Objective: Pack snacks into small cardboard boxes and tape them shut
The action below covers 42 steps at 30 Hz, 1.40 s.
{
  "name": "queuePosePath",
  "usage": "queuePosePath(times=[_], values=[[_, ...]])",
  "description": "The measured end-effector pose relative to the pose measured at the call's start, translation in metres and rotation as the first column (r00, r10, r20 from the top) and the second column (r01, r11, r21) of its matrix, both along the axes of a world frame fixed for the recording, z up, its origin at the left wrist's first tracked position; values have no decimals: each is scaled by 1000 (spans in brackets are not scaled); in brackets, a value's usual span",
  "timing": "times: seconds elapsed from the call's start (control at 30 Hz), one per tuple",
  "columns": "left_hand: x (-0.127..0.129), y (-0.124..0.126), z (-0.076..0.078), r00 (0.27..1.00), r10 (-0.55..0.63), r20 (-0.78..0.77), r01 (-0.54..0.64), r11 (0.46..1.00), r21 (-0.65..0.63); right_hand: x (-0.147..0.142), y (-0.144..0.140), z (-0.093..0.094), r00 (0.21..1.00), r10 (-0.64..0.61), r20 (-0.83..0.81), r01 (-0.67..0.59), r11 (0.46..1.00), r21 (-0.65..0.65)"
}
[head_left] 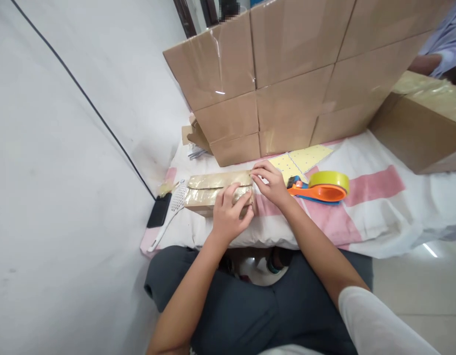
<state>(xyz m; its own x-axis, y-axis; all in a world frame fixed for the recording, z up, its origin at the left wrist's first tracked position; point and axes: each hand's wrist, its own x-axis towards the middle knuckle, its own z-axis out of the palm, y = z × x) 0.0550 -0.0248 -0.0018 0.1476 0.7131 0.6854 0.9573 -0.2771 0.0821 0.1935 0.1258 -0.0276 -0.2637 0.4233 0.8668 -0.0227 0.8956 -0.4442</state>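
A small cardboard box (202, 195), with shiny brown tape over its top, lies lengthwise on the cloth in front of me. My left hand (230, 209) grips its front right part, fingers curled over the top and the near side. At the top right corner, my right hand (271, 182) pinches with thumb and forefinger; what lies between the fingertips is too small to make out. Just right of that hand sits an orange and blue tape dispenser (320, 192) with a roll of yellowish tape (337, 180).
Behind the box stands a big creased cardboard panel (290, 108). A larger box (416, 123) is at the right, near another person's sleeve (448, 44). A white skimmer (175, 202) and a black phone-like object (159, 211) lie left, beside the wall. Yellow dotted paper (305, 159) lies behind the dispenser.
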Motion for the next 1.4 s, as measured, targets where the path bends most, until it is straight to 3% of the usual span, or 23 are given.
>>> queuePosePath(times=[0.2, 0.37, 0.5, 0.63, 0.73, 0.83, 0.9, 0.97, 1.07, 1.13, 1.2, 1.3, 1.4], values=[[-2, 5, 3, 999, 4, -47, -11, 986, -163, 7, 1, -4, 998, -26, 54, 23, 999, 47], [3, 10, 13, 995, 81, -65, -95, 963, -252, 13, -1, -10, 993, -78, 85, 69, 992, 106], [7, 12, 19, 990, 120, -74, -135, 951, -277, 12, -2, -14, 993, -98, 73, 87, 987, 132], [12, 15, 21, 991, 124, -51, -133, 953, -272, 11, -5, -18, 974, -185, 128, 176, 981, 77], [15, 16, 19, 994, 92, -66, -107, 955, -276, 29, -20, -26, 929, -273, 250, 269, 962, 50], [16, 16, 17, 995, 21, -97, -47, 961, -272, 71, -51, -43, 886, -373, 275, 376, 926, 46], [16, 16, 18, 994, -1, -105, -29, 959, -282, 105, -75, -56, 854, -489, 176, 502, 864, -34], [17, 18, 23, 993, 16, -121, -52, 952, -303, 134, -94, -66, 809, -579, 95, 584, 779, -227], [24, 22, 34, 981, 60, -183, -118, 937, -329, 156, -103, -71, 819, -569, 65, 489, 635, -598], [32, 27, 40, 971, 76, -226, -153, 926, -345, 155, -96, -66, 843, -536, 36, 380, 547, -746], [42, 31, 45, 964, 81, -254, -172, 917, -361, 146, -80, -58, 858, -514, -12, 304, 525, -795], [52, 36, 45, 962, 82, -261, -182, 904, -388, 129, -50, -48, 874, -476, -95, 224, 569, -792], [50, 37, 41, 970, 81, -230, -167, 909, -383, 116, -21, -44, 847, -526, -77, 258, 534, -805]])
